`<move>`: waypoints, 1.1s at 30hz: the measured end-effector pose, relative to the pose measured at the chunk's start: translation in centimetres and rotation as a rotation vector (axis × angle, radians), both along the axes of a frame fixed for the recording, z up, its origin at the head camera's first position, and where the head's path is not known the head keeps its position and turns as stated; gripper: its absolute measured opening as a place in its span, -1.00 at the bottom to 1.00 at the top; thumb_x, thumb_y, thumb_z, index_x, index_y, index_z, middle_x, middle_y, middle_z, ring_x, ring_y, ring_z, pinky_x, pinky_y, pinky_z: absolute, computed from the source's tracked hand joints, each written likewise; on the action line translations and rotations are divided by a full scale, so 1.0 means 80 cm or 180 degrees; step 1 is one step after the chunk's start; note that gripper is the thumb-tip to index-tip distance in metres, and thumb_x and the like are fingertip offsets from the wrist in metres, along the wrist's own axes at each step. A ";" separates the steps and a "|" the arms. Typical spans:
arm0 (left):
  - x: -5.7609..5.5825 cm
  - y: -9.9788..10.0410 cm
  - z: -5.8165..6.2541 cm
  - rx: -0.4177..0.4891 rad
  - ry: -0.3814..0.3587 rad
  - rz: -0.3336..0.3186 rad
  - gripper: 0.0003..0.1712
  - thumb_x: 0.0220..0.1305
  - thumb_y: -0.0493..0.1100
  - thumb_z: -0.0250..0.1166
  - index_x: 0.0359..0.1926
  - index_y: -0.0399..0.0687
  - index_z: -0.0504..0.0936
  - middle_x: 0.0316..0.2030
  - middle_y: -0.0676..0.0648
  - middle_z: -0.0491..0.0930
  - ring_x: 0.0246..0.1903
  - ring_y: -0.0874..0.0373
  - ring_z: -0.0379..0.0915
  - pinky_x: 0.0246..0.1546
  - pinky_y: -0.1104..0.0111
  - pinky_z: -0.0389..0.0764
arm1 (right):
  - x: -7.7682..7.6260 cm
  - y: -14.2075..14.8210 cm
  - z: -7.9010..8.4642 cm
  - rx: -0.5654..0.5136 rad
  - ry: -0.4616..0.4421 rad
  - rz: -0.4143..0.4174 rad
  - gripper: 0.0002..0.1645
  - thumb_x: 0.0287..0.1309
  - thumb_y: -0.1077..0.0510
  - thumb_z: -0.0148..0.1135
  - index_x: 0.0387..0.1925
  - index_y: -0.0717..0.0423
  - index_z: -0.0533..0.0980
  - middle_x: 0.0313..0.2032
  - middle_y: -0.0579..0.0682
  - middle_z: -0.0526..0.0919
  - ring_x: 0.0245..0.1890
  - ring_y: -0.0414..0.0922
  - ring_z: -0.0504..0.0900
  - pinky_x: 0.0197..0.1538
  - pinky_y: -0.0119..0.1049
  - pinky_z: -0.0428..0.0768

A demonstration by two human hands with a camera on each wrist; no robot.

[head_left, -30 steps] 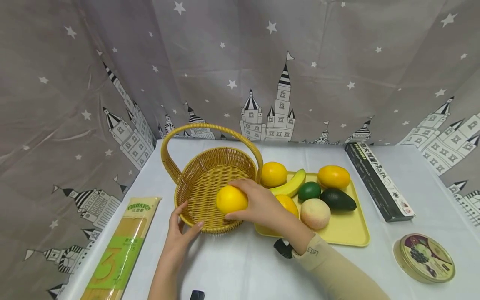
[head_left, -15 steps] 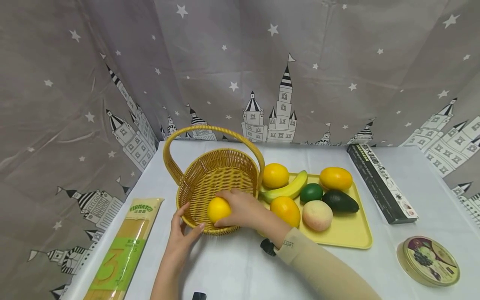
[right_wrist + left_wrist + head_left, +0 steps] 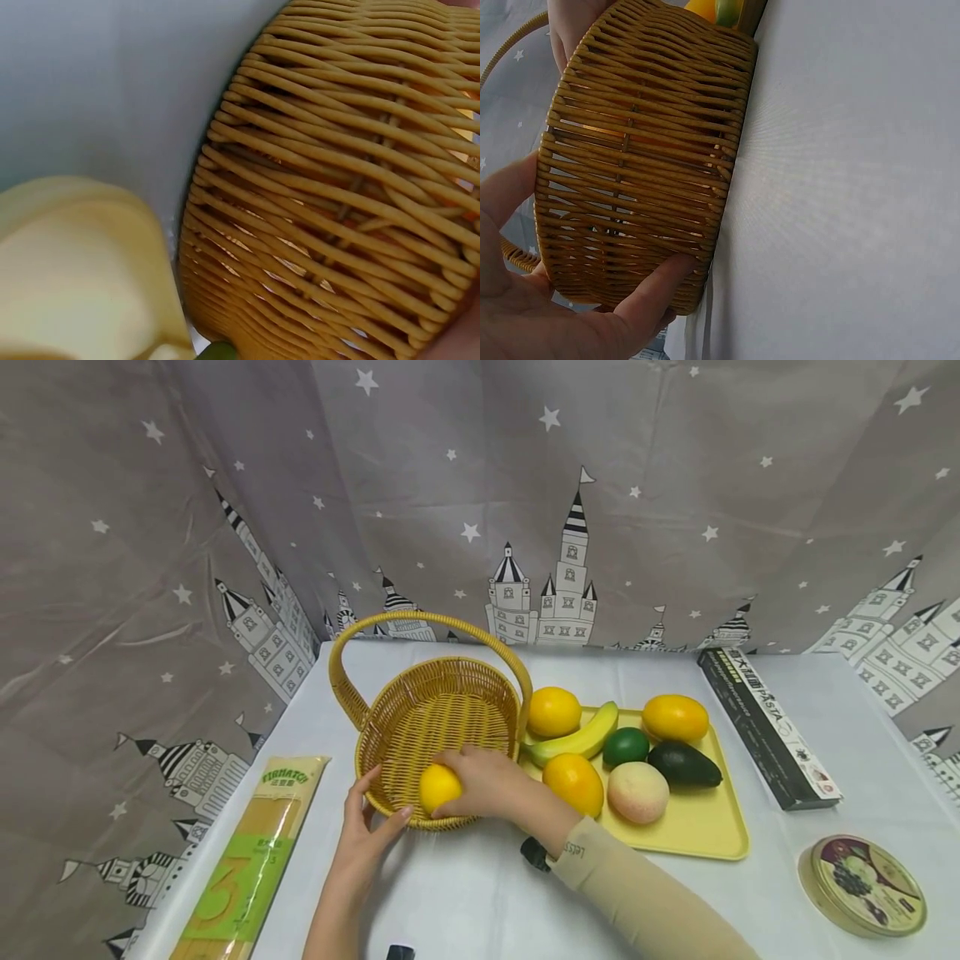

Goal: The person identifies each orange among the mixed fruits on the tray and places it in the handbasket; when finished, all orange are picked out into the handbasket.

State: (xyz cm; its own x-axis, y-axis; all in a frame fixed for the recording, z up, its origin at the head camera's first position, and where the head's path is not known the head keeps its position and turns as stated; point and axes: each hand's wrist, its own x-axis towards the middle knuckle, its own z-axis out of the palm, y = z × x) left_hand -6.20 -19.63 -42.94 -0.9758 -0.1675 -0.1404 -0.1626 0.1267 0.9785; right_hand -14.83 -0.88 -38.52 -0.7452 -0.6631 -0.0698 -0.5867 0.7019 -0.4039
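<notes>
Head view: my right fingers point(image 3: 461, 762) grip the yellow fruit point(image 3: 438, 790) from its right, inside the basket point(image 3: 450, 675) at the near side; round, no long axis. My left fingers point(image 3: 393, 824) hold the basket's near-left rim.

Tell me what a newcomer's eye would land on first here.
Probably the tall-handled wicker basket near the table's middle, where the right hand holds a yellow fruit inside and the left hand grips the near left side. Next, perhaps, the yellow tray to its right, bearing a banana, peach and dark avocado, then the castle-printed cloth behind.
</notes>
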 end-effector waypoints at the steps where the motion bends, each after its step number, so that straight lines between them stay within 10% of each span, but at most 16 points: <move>1: 0.000 0.000 0.000 -0.0004 -0.0007 0.0003 -0.04 0.16 -0.11 0.33 0.43 0.21 -0.07 0.44 -0.05 -0.47 0.39 -0.25 -0.45 0.26 -0.09 0.07 | 0.000 0.001 0.000 -0.0005 -0.0007 0.0026 -0.15 -0.08 -0.36 0.28 0.23 -0.13 0.37 0.03 0.00 0.52 -0.12 -0.09 0.54 -0.14 -0.21 0.53; 18: 0.000 -0.001 -0.003 -0.0009 -0.0046 0.0028 -0.05 0.12 -0.10 0.36 0.40 0.22 -0.03 0.44 -0.04 -0.43 0.40 -0.18 -0.41 0.27 -0.09 0.06 | 0.009 0.032 0.025 -0.0290 0.0093 0.0180 -0.31 0.12 -0.24 0.19 0.24 -0.08 0.37 0.18 -0.08 0.45 0.19 -0.09 0.39 0.22 -0.16 0.36; 33: 0.000 0.000 0.001 -0.0051 -0.0074 0.0012 -0.05 0.15 -0.08 0.33 0.42 0.21 -0.05 0.44 -0.03 -0.46 0.40 -0.19 -0.44 0.27 -0.11 0.02 | 0.009 0.116 0.075 -0.1092 0.0180 -0.0517 -0.26 0.04 -0.23 0.28 0.26 -0.17 0.34 0.19 -0.20 0.41 0.17 -0.17 0.39 0.20 -0.15 0.39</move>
